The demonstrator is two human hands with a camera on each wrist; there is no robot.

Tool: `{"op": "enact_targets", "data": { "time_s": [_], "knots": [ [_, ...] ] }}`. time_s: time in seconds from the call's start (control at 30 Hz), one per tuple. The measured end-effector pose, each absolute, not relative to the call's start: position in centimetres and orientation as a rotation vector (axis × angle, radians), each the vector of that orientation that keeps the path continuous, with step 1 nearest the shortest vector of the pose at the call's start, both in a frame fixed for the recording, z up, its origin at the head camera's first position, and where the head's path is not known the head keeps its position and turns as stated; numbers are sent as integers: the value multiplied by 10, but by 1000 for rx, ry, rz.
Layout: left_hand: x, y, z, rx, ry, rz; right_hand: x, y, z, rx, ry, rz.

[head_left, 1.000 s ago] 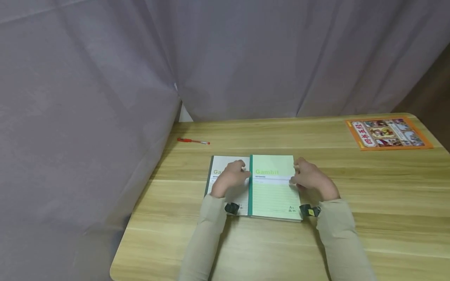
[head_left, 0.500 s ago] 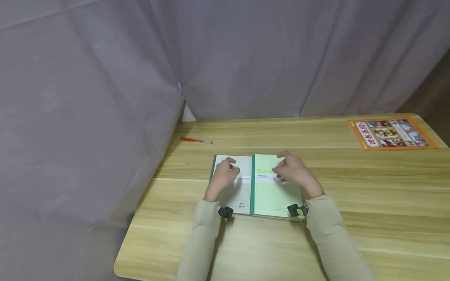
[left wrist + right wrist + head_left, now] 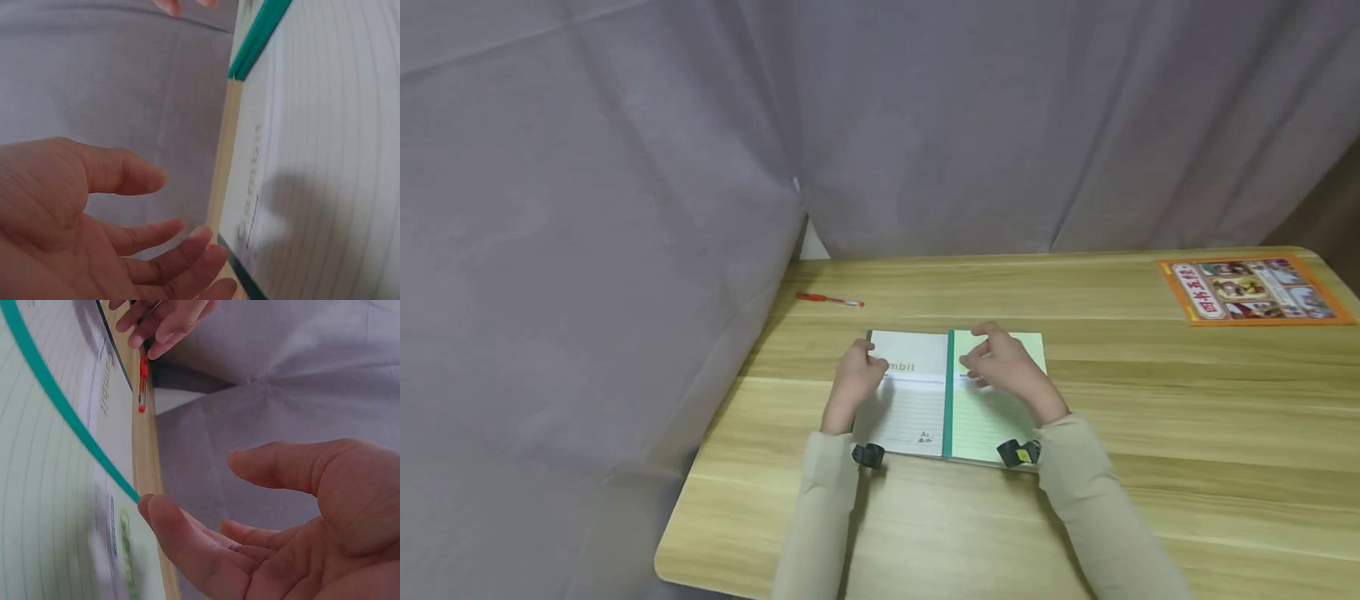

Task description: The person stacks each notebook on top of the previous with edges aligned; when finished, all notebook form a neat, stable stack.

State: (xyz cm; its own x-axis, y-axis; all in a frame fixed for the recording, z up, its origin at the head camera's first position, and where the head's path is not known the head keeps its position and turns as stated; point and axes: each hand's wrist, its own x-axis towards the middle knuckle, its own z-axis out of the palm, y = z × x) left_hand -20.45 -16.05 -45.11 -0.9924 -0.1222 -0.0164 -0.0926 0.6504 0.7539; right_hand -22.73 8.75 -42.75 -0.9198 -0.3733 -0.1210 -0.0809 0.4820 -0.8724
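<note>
Two notebooks lie side by side on the table. The white notebook (image 3: 910,417) is on the left, and the green notebook (image 3: 985,429) with a teal spine is on the right. My left hand (image 3: 854,375) hovers by the white notebook's left edge, its fingers loosely bent with nothing between them. Above the green notebook hangs my right hand (image 3: 1006,365), thumb apart from the fingers and holding nothing. In the right wrist view the fingers (image 3: 206,550) are relaxed over the page-side cover; part of the green cover's print is hidden.
A red pen (image 3: 829,299) lies behind the notebooks to the left. An orange picture book (image 3: 1255,289) lies at the table's far right. Grey curtains (image 3: 925,125) hang along the back and left edges of the wooden table (image 3: 1187,417).
My right hand has moved left from the green notebook's right edge to above its cover. My left hand has shifted left, away from the teal spine, to the white notebook's left side.
</note>
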Motion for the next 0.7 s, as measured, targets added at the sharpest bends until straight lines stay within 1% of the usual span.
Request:
{"op": "enact_targets", "data": {
  "time_s": [0.3,0.53,0.7],
  "knots": [
    [-195,-175,-454,334,-2837,-1334,-228,61,-432,-444,2383,-1366],
    [-194,-181,-459,368,-2859,-1350,-225,41,-440,-499,2440,-1224],
    [-194,-183,-462,404,-2877,-1325,-219,31,-444,-499,2375,-1204]
  ]
}}
